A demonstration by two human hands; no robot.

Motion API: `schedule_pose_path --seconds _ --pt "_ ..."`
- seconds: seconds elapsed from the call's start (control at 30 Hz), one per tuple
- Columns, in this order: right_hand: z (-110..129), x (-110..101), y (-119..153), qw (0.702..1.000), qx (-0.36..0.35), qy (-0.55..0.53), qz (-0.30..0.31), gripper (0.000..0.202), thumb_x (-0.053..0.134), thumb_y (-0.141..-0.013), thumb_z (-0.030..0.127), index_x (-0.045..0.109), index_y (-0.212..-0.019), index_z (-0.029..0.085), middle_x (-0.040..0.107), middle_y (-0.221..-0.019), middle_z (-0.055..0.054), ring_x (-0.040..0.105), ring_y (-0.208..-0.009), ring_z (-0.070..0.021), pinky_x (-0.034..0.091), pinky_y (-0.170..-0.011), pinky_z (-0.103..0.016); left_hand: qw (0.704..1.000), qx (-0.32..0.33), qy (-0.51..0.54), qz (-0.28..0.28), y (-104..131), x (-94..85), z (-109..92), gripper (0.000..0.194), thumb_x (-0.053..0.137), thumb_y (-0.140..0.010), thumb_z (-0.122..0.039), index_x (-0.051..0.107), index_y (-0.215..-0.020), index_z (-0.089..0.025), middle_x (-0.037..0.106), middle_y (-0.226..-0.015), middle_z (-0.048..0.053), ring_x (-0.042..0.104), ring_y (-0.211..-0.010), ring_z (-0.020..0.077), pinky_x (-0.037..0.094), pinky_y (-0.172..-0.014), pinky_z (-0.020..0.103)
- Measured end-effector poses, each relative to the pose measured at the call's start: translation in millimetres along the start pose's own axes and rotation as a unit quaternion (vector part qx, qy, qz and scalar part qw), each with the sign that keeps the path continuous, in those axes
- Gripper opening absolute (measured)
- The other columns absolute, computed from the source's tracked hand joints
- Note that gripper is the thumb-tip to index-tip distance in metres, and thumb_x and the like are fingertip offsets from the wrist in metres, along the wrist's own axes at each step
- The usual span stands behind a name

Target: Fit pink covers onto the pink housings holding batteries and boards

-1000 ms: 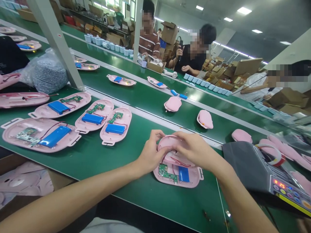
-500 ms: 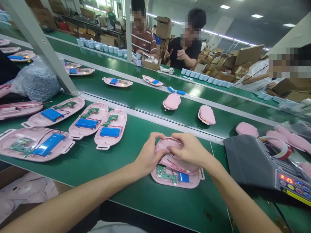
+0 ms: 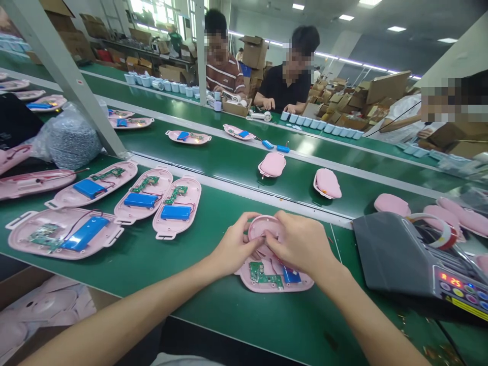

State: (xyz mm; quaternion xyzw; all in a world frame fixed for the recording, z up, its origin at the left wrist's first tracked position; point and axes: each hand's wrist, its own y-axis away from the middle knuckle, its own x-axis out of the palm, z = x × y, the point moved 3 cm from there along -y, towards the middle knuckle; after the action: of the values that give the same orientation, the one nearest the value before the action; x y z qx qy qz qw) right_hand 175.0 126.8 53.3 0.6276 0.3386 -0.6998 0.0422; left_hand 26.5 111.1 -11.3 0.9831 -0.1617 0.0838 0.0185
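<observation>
Both hands grip a pink plastic shell cover (image 3: pixel 260 227) just above an open pink shell half (image 3: pixel 263 285). My left hand (image 3: pixel 238 244) is closed round the cover's left side, thumb across its inner face. My right hand (image 3: pixel 299 241) is closed on its right side, thumb pressed inside and fingers behind. In the half below sit a green circuit board (image 3: pixel 263 274) and a blue battery pack (image 3: pixel 292 274). The right hand partly hides the battery and the shell's right end. Wires between cover and shell are mostly covered.
Several open pink shells (image 3: pixel 177 207) with boards and batteries lie to the left. A dark grey tape dispenser (image 3: pixel 392 254) stands at the right. Beyond a metal rail, a green conveyor (image 3: pixel 229 168) carries closed pink shells (image 3: pixel 272 165). People sit across it.
The cover is turned more upright in my hands, and my right hand has shifted over its right part. The red wires seen before are now largely hidden. The view has shifted slightly.
</observation>
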Motion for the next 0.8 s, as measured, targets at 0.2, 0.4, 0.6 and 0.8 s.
schedule_pose_path --seconds 0.2,0.4,0.6,0.8 --pt "-0.7 -4.3 4.1 0.999 0.011 -0.013 0.032 0.02 0.054 -0.083 0.035 0.055 -0.074 0.017 0.056 -0.059 0.0 0.044 -0.052 -0.0131 0.018 -0.051 -0.024 1.0 0.001 0.011 0.013 -2.7 0.1 -0.8 0.031 0.067 -0.087 -0.04 0.061 -0.105 -0.016 0.069 -0.089 0.003 0.07 -0.071 0.0167 0.054 -0.06 0.023" --pt "-4.1 -0.3 3.6 0.99 0.039 -0.123 0.05 0.018 0.054 -0.081 0.032 0.061 -0.074 0.016 0.059 -0.063 -0.003 0.047 -0.054 -0.014 0.02 -0.053 -0.027 0.999 -0.033 0.016 0.028 -3.0 -2.5 -1.5 0.033 0.069 -0.082 -0.042 0.059 -0.099 -0.016 0.066 -0.075 0.001 0.064 -0.061 0.0139 0.052 -0.056 0.023" --pt "-4.0 -12.8 16.7 0.983 0.049 -0.177 -0.03 0.02 0.066 -0.073 0.032 0.069 -0.088 0.019 0.068 -0.08 -0.003 0.062 -0.073 -0.0182 0.042 -0.064 -0.027 0.995 -0.068 -0.026 0.061 -4.8 1.0 -8.1 0.037 0.073 -0.079 -0.044 0.06 -0.1 -0.018 0.067 -0.07 -0.002 0.061 -0.055 0.0138 0.048 -0.049 0.02" --pt "-74.9 -42.9 170.5 0.749 0.441 -0.255 -0.424 0.032 0.046 -0.093 0.047 0.05 -0.084 0.017 0.055 -0.063 0.002 0.057 -0.054 -0.0125 0.054 -0.057 -0.026 0.978 -0.067 -0.196 0.026 -9.1 -3.9 -11.2 0.052 0.064 -0.077 -0.068 0.068 -0.104 -0.023 0.076 -0.094 0.003 0.068 -0.084 0.0273 0.055 -0.069 0.03"
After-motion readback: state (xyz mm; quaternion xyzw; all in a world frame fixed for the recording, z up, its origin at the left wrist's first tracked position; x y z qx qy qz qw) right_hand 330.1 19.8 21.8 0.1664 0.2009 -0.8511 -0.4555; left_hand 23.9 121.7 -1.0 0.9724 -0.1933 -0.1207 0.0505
